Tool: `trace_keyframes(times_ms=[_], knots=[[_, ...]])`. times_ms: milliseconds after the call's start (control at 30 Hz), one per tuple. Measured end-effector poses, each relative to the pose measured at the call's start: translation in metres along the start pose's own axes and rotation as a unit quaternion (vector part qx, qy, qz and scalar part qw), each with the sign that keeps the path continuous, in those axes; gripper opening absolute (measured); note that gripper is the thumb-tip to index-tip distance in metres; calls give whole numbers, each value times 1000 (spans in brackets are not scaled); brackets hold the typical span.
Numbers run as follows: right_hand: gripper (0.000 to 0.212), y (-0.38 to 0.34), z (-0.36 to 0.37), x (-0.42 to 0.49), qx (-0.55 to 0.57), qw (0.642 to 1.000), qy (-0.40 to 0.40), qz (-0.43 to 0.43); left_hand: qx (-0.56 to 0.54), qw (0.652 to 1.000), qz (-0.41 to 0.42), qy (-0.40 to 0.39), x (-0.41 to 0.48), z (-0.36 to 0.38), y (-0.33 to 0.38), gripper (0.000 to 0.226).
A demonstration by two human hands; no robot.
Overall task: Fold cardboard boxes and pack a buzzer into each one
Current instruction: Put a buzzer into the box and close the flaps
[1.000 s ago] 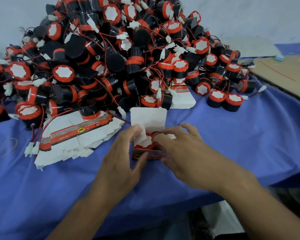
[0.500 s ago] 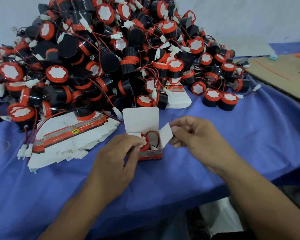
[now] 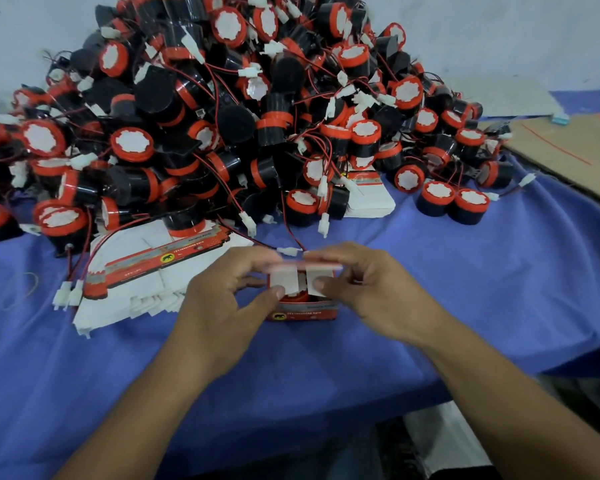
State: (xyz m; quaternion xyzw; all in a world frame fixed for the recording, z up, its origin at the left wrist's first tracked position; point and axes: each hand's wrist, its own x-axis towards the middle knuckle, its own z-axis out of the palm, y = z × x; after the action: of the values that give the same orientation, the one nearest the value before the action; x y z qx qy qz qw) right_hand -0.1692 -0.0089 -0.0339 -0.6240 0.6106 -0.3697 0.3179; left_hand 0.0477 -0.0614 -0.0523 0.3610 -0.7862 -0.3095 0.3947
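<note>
A small red cardboard box [image 3: 305, 310] stands on the blue cloth in front of me, with a red and black buzzer [image 3: 296, 296] partly visible inside. My left hand [image 3: 222, 306] grips the box's left side, thumb pressing the left white side flap [image 3: 283, 279] down. On the other side my right hand [image 3: 371, 292] holds the box and its thumb presses the right flap [image 3: 317, 280] inward. The fingers of both hands curl over the top lid, which is tilted forward and blurred.
A big heap of black and red buzzers [image 3: 222, 109] with red wires and white plugs fills the back. Flat unfolded boxes [image 3: 142, 271] lie stacked at left, another stack [image 3: 371, 195] behind. A brown cardboard sheet [image 3: 568, 150] lies at far right. The table edge [image 3: 291, 424] runs near me.
The two side flaps, spread open half a second ago, are now folded in over the buzzer. The upright lid has tipped forward, and both hands have closed round the box.
</note>
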Motion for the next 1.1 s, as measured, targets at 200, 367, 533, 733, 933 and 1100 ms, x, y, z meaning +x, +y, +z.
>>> trace_keyframes(times_ms=[200, 367, 533, 733, 933, 1100], knots=[[76, -2, -8, -10, -118, 986, -108, -48, 137, 987, 65, -57, -5, -1, 1, 52], [68, -3, -8, -12, -161, 981, -72, -81, 152, 983, 65, -84, -3, -3, -1, 57], [54, -1, -4, -7, -102, 987, -50, -114, 173, 979, 82, -77, -2, -1, 0, 50], [41, 5, -2, -4, -93, 987, -42, -124, 170, 980, 97, -44, 2, 1, 4, 36], [41, 9, -2, -4, -125, 983, -65, -120, 185, 976, 110, -45, 4, 0, 2, 32], [51, 13, 5, -6, -185, 970, -77, -140, 259, 948, 178, -44, -1, 4, 2, 39]])
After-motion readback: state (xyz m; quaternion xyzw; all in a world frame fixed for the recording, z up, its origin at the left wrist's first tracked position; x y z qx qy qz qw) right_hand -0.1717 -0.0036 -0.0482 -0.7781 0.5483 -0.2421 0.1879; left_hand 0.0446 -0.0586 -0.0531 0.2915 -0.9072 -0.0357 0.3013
